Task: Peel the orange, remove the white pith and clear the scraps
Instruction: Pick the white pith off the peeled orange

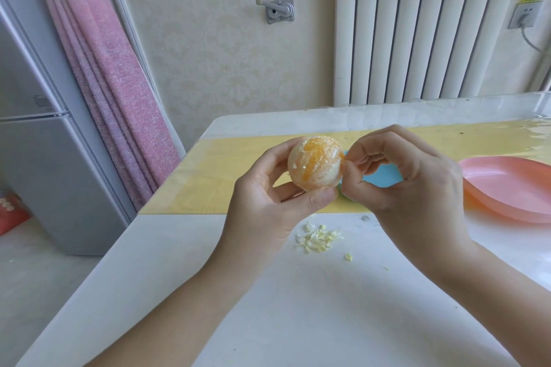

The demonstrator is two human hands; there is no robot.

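Table [298, 322] – smooth, glossy white; plate [512, 188] – matt pink plastic; curtain [119, 83] – coarse woven cloth.

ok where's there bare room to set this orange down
Widest bare patch: the white table nearer you than the pith scraps, between your forearms. Also the yellow strip left of the left hand. Crowded on the right: pink plates and a blue item behind the right hand.

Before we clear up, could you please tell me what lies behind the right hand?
A blue object shows between fingers of the right hand, on the yellow strip; the hand covers most of it.
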